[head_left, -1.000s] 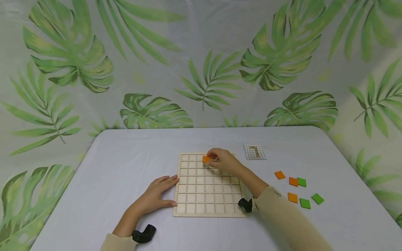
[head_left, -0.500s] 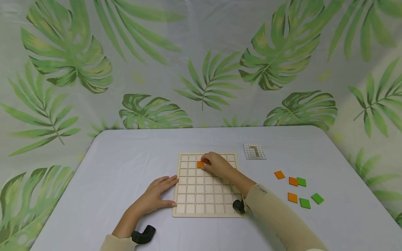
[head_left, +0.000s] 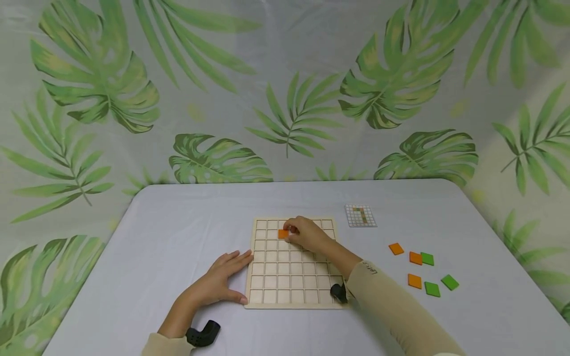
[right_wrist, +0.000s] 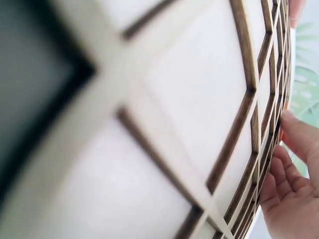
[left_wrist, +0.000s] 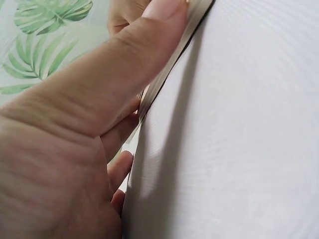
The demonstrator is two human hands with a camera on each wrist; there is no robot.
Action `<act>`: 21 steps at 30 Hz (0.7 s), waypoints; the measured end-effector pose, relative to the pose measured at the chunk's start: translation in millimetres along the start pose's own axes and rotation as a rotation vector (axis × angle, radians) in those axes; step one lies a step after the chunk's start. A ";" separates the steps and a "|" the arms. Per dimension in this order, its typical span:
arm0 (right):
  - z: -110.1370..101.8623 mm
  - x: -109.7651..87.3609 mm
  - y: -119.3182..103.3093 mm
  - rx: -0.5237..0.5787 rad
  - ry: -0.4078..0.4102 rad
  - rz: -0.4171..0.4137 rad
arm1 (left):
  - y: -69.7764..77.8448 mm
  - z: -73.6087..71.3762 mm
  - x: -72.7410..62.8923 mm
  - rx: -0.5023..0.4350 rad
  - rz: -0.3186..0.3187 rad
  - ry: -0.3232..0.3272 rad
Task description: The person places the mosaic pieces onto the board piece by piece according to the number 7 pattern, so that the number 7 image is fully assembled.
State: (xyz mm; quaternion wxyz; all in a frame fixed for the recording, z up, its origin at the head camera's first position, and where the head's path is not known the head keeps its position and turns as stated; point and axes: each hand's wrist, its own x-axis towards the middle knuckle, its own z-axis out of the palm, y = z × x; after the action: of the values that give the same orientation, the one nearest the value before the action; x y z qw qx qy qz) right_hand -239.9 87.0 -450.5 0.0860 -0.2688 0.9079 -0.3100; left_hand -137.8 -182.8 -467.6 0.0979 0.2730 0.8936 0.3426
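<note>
- Right hand: thumb and fingertips pinching the right edge of a flat, square orange tile.
- Orange tile: at the third cell from the left, second row from the far edge; whether fully seated, cannot tell.
- Board: pale wood, divided into square cells by raised strips with dark brown sides.
- Left hand: fingers spread, touching the board's left edge.
- Loose tiles: three orange, three green, right of the board.
- Card: square, printed grid, beyond the loose tiles.
- Tablecloth: white, smooth.
</note>
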 end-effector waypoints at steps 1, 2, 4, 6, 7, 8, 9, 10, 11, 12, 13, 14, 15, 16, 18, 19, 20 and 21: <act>-0.5 -0.1 -0.1 -0.003 -0.003 -0.003 | -0.1 -0.1 0.0 0.003 0.005 -0.002; -1.1 -0.1 -0.1 -0.005 -0.007 -0.007 | -0.2 -0.2 0.0 0.007 0.011 -0.002; -2.4 -0.1 -0.4 -0.007 -0.016 -0.017 | -0.6 -0.2 0.0 0.015 0.018 0.002; -3.8 -0.3 -0.8 0.002 -0.027 -0.027 | -1.2 0.2 0.0 0.022 0.019 0.008; -4.8 -0.9 -1.1 0.007 -0.034 -0.028 | -1.6 0.6 0.0 0.026 0.018 0.012; -6.0 -1.7 -1.5 0.011 -0.040 -0.025 | -1.7 1.1 0.0 0.030 0.022 0.017; -7.3 -2.9 -1.5 0.014 -0.045 -0.024 | -2.0 1.6 0.0 0.034 0.022 0.019; -8.9 -4.8 -1.7 0.016 -0.047 -0.020 | -2.4 2.1 0.0 0.038 0.022 0.020; -11.3 -7.4 -1.9 0.025 -0.049 -0.010 | -2.6 2.7 0.1 0.040 0.024 0.022; -14.5 -10.8 -2.0 0.031 -0.047 -0.004 | -2.7 3.1 0.1 0.039 0.026 0.020; -18.4 -15.1 -2.5 0.042 -0.042 0.006 | -3.1 3.5 0.2 0.040 0.028 0.021; -22.9 -20.3 -2.5 0.046 -0.030 0.005 | -3.1 3.8 0.3 0.040 0.031 0.019; -28.3 -26.2 -2.4 0.057 -0.017 0.003 | -3.3 3.9 0.4 0.038 0.028 0.016; -34.3 -33.0 -2.3 0.071 -0.002 0.003 | -3.5 4.1 0.5 0.038 0.030 0.016; -46.8 -47.8 0.5 0.077 0.037 -0.015 | -3.9 4.1 0.8 0.041 0.032 0.018; -53.1 -55.9 2.5 0.074 0.058 -0.016 | -4.2 4.1 0.8 0.047 0.038 0.022; -59.1 -64.2 6.0 0.065 0.080 -0.024 | -4.1 3.9 1.0 0.049 0.038 0.022; -64.7 -72.7 10.3 0.061 0.099 -0.025 | -4.3 3.7 1.0 0.050 0.038 0.023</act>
State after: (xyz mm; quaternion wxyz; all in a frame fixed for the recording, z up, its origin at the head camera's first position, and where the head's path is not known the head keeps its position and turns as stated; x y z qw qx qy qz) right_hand -204.2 166.5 -406.2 0.0454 -0.2620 0.8976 -0.3516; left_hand -139.1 -182.8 -473.2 0.0743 0.2883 0.8976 0.3252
